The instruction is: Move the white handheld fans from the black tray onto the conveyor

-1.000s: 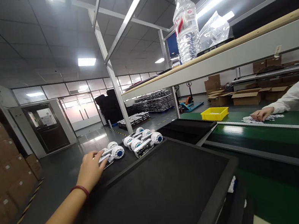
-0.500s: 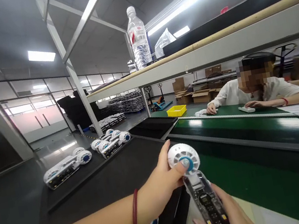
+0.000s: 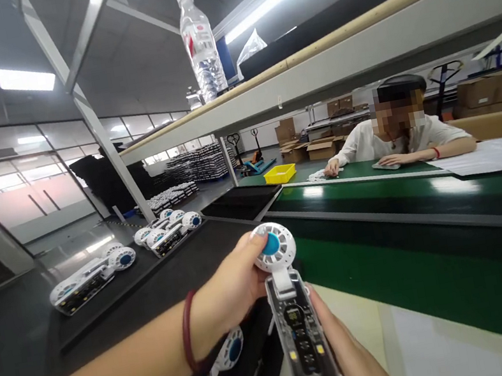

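A small handheld fan (image 3: 301, 335) stands out in front of me, its round white vented head at the top. The head has a blue centre, and the clear-cased body below shows a dark circuit board with yellow-white LEDs. My left hand (image 3: 235, 278) grips the head, thumb on its front beside the blue disc. Around the lower body my right hand (image 3: 350, 352) is closed, its thumb at the bottom edge of the frame. Another fan (image 3: 228, 351) of the same kind lies below my left wrist, partly hidden by my arm.
More fans (image 3: 94, 277) lie on the black tray (image 3: 182, 265) to the left. A green belt (image 3: 417, 275) runs along the right. Across it sits a co-worker (image 3: 368, 138) near a yellow bin (image 3: 280, 174). Overhead, a shelf (image 3: 332, 73) carries a water bottle (image 3: 202, 47).
The view has shifted, so the surroundings sit further left and higher. The fan in my hands has turned more upright and faces me, and my left thumb has slid off the middle of the blue disc.
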A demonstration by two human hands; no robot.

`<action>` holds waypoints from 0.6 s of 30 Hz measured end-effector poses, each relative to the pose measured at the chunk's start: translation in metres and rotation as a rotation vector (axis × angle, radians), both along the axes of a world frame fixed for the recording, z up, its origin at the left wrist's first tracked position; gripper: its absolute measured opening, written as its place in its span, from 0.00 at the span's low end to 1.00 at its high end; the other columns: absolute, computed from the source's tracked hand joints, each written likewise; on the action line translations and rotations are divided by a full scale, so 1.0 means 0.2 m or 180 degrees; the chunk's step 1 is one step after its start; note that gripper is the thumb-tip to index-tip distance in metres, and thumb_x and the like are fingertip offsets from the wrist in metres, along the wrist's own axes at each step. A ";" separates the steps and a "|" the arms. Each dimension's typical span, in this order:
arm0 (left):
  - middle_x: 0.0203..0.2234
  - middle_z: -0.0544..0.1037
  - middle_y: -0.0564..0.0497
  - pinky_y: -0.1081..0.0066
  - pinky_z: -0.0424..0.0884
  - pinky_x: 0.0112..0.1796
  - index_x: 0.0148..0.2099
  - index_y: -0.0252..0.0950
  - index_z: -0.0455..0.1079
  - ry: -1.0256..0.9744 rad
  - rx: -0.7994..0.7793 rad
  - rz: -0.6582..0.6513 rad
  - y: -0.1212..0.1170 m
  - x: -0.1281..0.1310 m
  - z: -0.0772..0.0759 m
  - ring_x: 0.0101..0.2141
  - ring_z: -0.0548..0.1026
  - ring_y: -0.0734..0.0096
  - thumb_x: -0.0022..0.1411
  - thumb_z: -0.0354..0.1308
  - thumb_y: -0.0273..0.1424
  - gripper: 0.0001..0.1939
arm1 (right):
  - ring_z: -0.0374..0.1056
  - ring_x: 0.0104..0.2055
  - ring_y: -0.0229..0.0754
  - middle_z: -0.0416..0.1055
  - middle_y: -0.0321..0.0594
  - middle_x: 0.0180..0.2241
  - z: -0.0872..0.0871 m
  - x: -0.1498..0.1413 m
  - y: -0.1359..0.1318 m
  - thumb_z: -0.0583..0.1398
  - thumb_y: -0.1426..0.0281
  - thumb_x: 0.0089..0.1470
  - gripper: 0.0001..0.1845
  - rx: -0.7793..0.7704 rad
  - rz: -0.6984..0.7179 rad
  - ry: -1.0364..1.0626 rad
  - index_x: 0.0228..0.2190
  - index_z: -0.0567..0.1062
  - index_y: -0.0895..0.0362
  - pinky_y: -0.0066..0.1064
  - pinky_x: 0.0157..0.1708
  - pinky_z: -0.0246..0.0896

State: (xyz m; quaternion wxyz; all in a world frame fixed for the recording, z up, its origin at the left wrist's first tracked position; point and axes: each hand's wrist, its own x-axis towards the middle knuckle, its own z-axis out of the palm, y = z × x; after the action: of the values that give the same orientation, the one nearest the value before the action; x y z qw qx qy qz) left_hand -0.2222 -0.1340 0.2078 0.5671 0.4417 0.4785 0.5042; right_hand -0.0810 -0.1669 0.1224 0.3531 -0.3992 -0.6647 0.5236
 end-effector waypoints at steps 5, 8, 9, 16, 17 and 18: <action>0.32 0.70 0.47 0.68 0.66 0.29 0.42 0.34 0.60 0.0417 -0.0417 -0.0182 0.06 0.02 0.08 0.28 0.69 0.70 0.57 0.46 0.45 0.19 | 0.57 0.53 0.43 0.49 0.45 0.58 -0.01 0.02 0.01 0.62 0.72 0.37 0.59 -0.0770 0.1105 0.1054 0.57 0.27 0.51 0.30 0.45 0.61; 0.31 0.70 0.49 0.71 0.65 0.27 0.40 0.34 0.62 0.0669 -0.0335 -0.0307 0.08 0.03 0.09 0.27 0.68 0.72 0.56 0.48 0.46 0.20 | 0.65 0.44 0.40 0.56 0.46 0.54 -0.02 0.01 0.01 0.60 0.74 0.39 0.57 -0.0784 0.1182 0.1266 0.57 0.25 0.50 0.29 0.39 0.63; 0.30 0.69 0.50 0.72 0.65 0.26 0.40 0.35 0.62 0.0756 -0.0305 -0.0323 0.08 0.03 0.09 0.27 0.68 0.73 0.56 0.48 0.46 0.20 | 0.67 0.41 0.39 0.57 0.46 0.53 -0.02 0.01 0.01 0.60 0.74 0.40 0.57 -0.0768 0.1169 0.1284 0.57 0.25 0.50 0.30 0.38 0.63; 0.31 0.69 0.50 0.71 0.66 0.26 0.40 0.35 0.61 0.0847 -0.0325 -0.0288 0.08 0.02 0.10 0.27 0.67 0.73 0.55 0.47 0.48 0.21 | 0.63 0.47 0.42 0.44 0.44 0.59 0.00 0.03 0.00 0.61 0.73 0.38 0.58 -0.0857 0.1041 0.1205 0.57 0.25 0.48 0.37 0.50 0.56; 0.30 0.69 0.50 0.71 0.65 0.26 0.41 0.35 0.61 0.0846 -0.0318 -0.0280 0.07 0.02 0.10 0.27 0.67 0.73 0.56 0.47 0.48 0.21 | 0.61 0.50 0.43 0.43 0.44 0.60 0.00 0.03 0.00 0.61 0.73 0.38 0.58 -0.0851 0.1026 0.1213 0.57 0.26 0.48 0.36 0.50 0.56; 0.30 0.69 0.50 0.71 0.65 0.26 0.40 0.35 0.61 0.0832 -0.0312 -0.0271 0.07 0.03 0.09 0.27 0.67 0.73 0.56 0.46 0.47 0.20 | 0.58 0.52 0.44 0.42 0.44 0.60 0.00 0.04 0.00 0.61 0.72 0.38 0.58 -0.0845 0.1033 0.1250 0.57 0.26 0.49 0.35 0.49 0.57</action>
State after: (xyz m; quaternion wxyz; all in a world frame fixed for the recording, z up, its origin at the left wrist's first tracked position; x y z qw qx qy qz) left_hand -0.2165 -0.1197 0.2264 0.5418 0.4954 0.5531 0.3939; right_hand -0.0739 -0.1668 0.1217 0.3313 -0.2213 -0.5644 0.7230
